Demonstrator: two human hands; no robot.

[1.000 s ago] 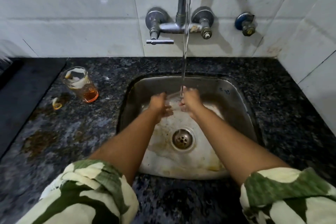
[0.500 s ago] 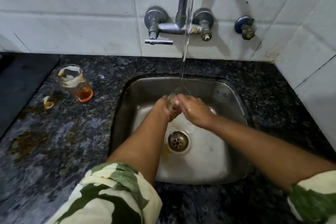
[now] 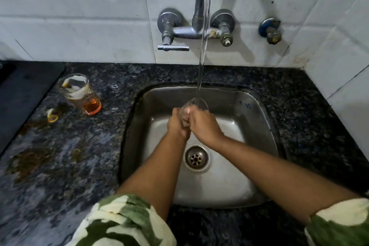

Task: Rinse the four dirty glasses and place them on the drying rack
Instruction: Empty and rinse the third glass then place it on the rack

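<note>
A: Glass (image 3: pixel 194 105), clear, one item, held over the sink (image 3: pixel 249 110) between both hands, mouth tipped up toward the falling water (image 3: pixel 202 50). Why so high?

B: Likely so the stream lands inside it and runoff drops to the drain (image 3: pixel 196 158), which sits just below the fingers.

A: State of the fingers?

B: Left hand (image 3: pixel 177 124): curled round the lower body of the glass from its own side. Right hand (image 3: pixel 203 124): wrapped over it from the other side, fingers (image 3: pixel 194 112) closed on the wall near the rim. Both hands grip; neither is free.

A: Other stock?

B: Dirty glass (image 3: pixel 79 94), upright on the worktop (image 3: pixel 60 156), well off to the left of the fingers, orange liquid at its base and a pale scrap inside. Probably parked there awaiting its turn. A small peel (image 3: pixel 52 116) lies near it.

A: Drying rack?

B: Not in view.
</note>
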